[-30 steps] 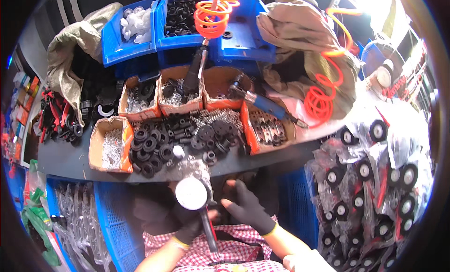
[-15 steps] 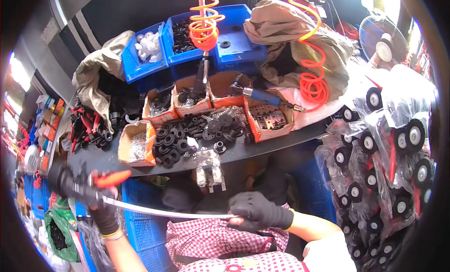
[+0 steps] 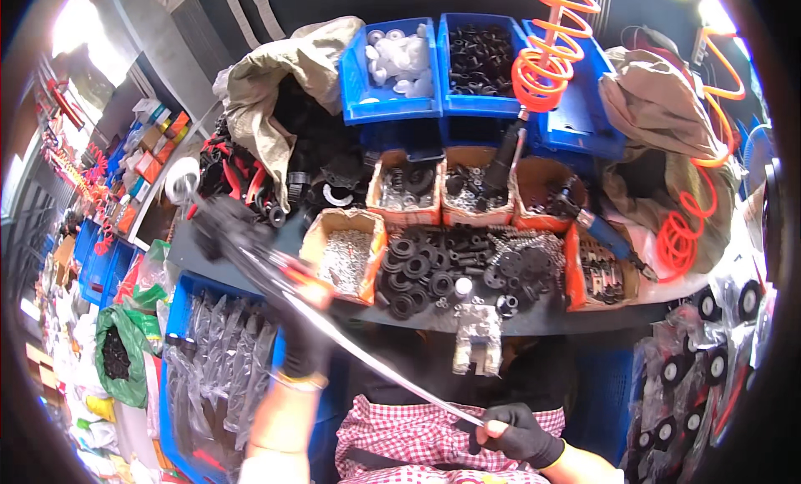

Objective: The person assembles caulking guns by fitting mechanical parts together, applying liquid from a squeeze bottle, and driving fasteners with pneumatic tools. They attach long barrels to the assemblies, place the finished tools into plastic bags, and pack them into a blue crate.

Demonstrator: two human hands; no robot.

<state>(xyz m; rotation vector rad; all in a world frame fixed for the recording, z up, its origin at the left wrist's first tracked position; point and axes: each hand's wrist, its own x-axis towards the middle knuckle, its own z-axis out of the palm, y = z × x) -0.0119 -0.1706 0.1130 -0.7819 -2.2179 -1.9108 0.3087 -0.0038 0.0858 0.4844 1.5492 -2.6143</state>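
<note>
My left hand [image 3: 304,338], in a black fingerless glove, is wrapped around a long silver metal tube [image 3: 388,374] just below its bulky black fitting [image 3: 238,234]. A red piece [image 3: 302,271] shows beside the fingers. Motion blurs the fitting and the pale round part [image 3: 182,180] near its far end. From there the tube slants down to the right. Gloved alike, my right hand [image 3: 519,434] closes round its lower end, thumb on top, over the checked apron [image 3: 409,430]. The black fitting hangs over the left end of the dark workbench [image 3: 209,249].
Cardboard boxes of small metal parts [image 3: 344,254] and loose black rings [image 3: 413,271] cover the bench. A metal fixture [image 3: 478,330] juts from its front edge. Blue bins [image 3: 392,108] stand behind; an air screwdriver [image 3: 505,154] hangs from an orange coiled hose [image 3: 546,67]. Bagged wheeled parts [image 3: 688,371] stand right.
My view has swung left, showing more of the blue crate of bagged parts. The tube slants more steeply now, its black end raised over the bench. Both hands keep their hold.
</note>
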